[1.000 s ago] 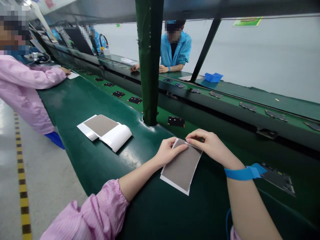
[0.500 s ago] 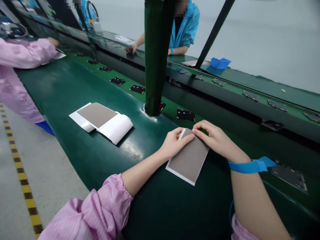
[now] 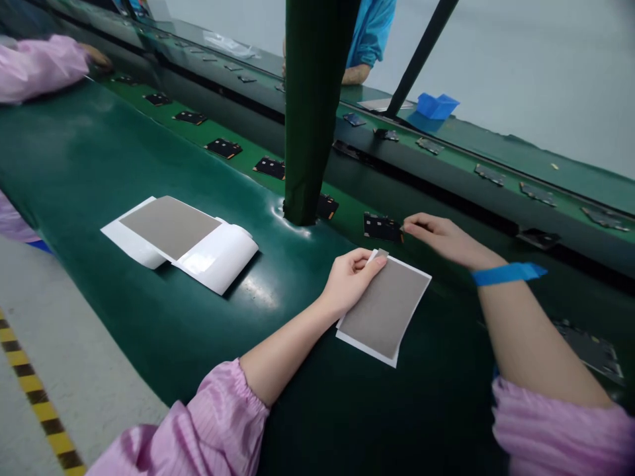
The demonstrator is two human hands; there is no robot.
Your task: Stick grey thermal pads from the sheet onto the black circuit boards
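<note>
My left hand (image 3: 354,277) is closed on a grey sheet with white backing (image 3: 381,307), thumb on top near its upper left corner. A small grey tab shows beside that thumb. Farther off and to the right, my right hand (image 3: 436,238) pinches the right edge of a dark circuit board (image 3: 381,227) lying on the green belt. A blue band (image 3: 508,274) circles my right wrist. To the left on the green table mat (image 3: 278,330) lies a stack of grey sheets (image 3: 171,225) with curled white backing.
A green post (image 3: 315,112) rises just beyond my left hand. Several circuit boards (image 3: 223,147) line the belt. A person's pink sleeve (image 3: 44,66) is at far left; a blue-sleeved person (image 3: 370,39) stands opposite. A blue bin (image 3: 436,106) sits on the far bench.
My right hand has left the sheet and moved away to the circuit board's edge. My left hand keeps hold of the sheet, which is turned slightly. The view has shifted a little.
</note>
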